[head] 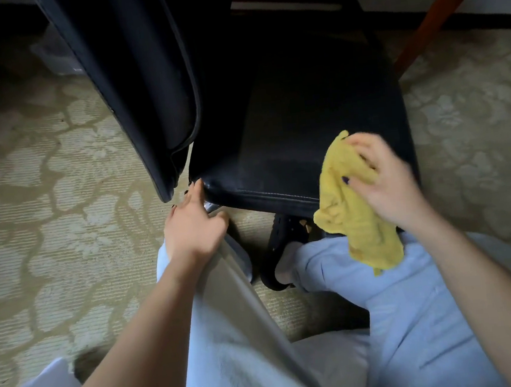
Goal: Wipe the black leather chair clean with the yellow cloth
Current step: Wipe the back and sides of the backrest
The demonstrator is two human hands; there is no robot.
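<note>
Left hand [193, 227]: opened loosely, fingertips laid on near-left seat corner, nothing held.
Black leather chair [289, 134]: stood on patterned carpet [44, 188], backrest at left.
Yellow cloth [355, 202]: pressed on seat's near-right edge, draped over it.
Right hand [387, 183]: closed around cloth.

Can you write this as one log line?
right hand: holds cloth on chair seat edge | left hand: touches seat corner

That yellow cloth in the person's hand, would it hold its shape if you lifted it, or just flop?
Probably flop: the yellow cloth drapes off the seat edge of the black leather chair and hangs crumpled below the right hand. It looks light, since the fingers pin it loosely. Its fuzzy surface should grip rather than slip on the leather.
</note>
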